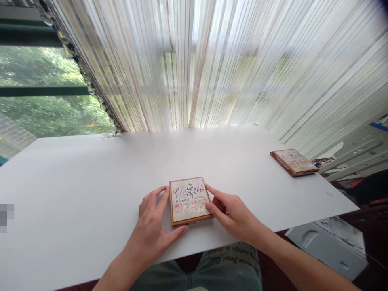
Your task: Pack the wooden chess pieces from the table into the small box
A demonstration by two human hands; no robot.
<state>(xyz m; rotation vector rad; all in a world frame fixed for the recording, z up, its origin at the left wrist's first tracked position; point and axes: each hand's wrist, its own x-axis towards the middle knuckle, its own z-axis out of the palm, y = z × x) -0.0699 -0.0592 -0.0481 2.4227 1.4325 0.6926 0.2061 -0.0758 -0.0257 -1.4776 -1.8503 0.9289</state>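
A flat square Chinese chess box [189,202] with a tan printed lid and brown edges lies on the white table near its front edge. My left hand [156,224] curves around its left side, fingertips at the upper left edge and thumb at the front edge. From the right, my right hand [232,210] grips the box, index finger along the right edge and thumb on the lid's right border. Some curled fingers of the right hand are partly hidden. The lid looks closed.
A second Chinese chess box [294,161] lies at the right edge of the white table [75,194]. Behind the table hangs a striped string curtain [182,64] before a window. Grey plastic chairs [330,246] stand to the right, and my legs are under the front edge.
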